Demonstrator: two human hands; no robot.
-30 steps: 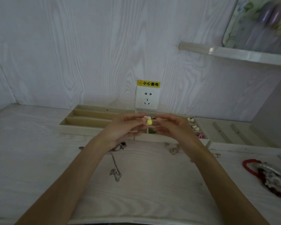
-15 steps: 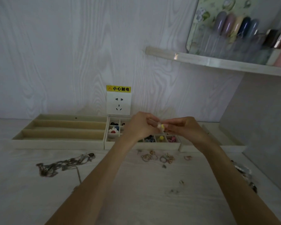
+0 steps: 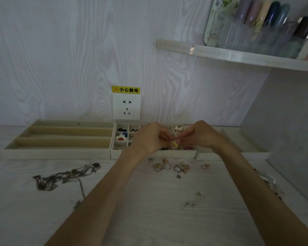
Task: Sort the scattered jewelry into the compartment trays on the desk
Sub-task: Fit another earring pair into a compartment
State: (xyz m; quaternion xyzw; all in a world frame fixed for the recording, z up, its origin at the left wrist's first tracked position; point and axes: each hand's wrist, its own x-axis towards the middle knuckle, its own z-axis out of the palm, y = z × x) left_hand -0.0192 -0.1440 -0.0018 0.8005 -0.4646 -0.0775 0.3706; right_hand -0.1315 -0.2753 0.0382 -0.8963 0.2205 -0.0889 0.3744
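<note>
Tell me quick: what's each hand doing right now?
Left hand: fingers curled, pinching the small yellow-and-white piece.
Right hand: pinching the same piece from the other side.

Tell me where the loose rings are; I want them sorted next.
In the head view, the rings lie on the desk just in front of the middle tray, between the two forearms and below both hands.

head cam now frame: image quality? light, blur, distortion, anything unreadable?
Head view: dim, flat light with no hard shadows; a small glare spot on the shelf edge; wide-angle bowing along the frame edges; bottles on the shelf soft and smeared. The left hand and right hand are fairly sharp, but the small yellow piece between them is too small to identify.
</note>
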